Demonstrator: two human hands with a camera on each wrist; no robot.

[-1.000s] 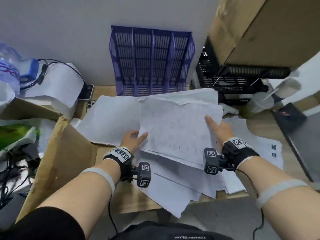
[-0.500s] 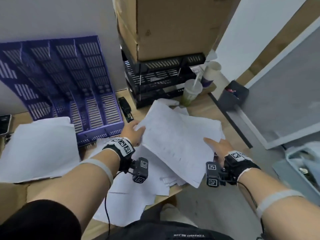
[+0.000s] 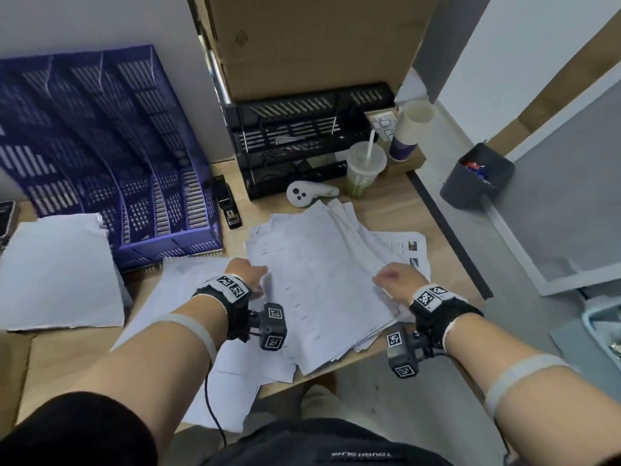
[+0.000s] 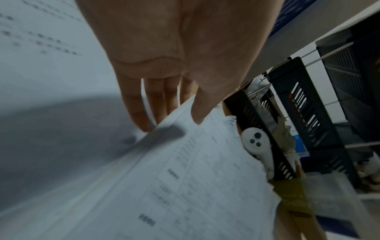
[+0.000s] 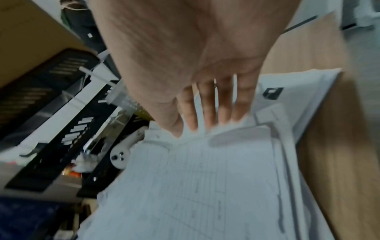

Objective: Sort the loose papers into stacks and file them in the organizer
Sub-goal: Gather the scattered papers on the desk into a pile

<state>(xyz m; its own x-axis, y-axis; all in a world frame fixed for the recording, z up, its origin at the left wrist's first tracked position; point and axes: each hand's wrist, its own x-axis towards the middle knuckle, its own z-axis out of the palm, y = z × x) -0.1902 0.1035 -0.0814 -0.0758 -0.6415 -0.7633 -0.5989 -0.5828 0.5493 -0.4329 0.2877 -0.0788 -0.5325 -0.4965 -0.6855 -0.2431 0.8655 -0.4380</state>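
A thick stack of printed sheets (image 3: 319, 280) lies fanned on the right half of the wooden desk (image 3: 386, 210), over other loose papers. My left hand (image 3: 257, 274) pinches its left edge. The left wrist view shows the thumb (image 4: 202, 112) on top and the fingers (image 4: 141, 116) underneath the stack (image 4: 195, 186). My right hand (image 3: 379, 280) holds the right edge, its fingertips hidden behind the sheets (image 5: 205, 186). The purple organizer (image 3: 117, 156) stands at the back left. A black organizer (image 3: 302, 139) stands behind the stack.
Another white pile (image 3: 57, 264) lies at the left. A stapler (image 3: 228, 203), a white controller (image 3: 309, 193), a cup with a straw (image 3: 364, 169) and a paper cup (image 3: 410, 132) crowd the back. A cardboard box (image 3: 319, 38) sits on the black organizer. A grey bin (image 3: 477, 176) stands right of the desk.
Both hands carried the stack from in front of the purple organizer to the right and lowered it onto the desk before the black organizer. My view swung right with it.
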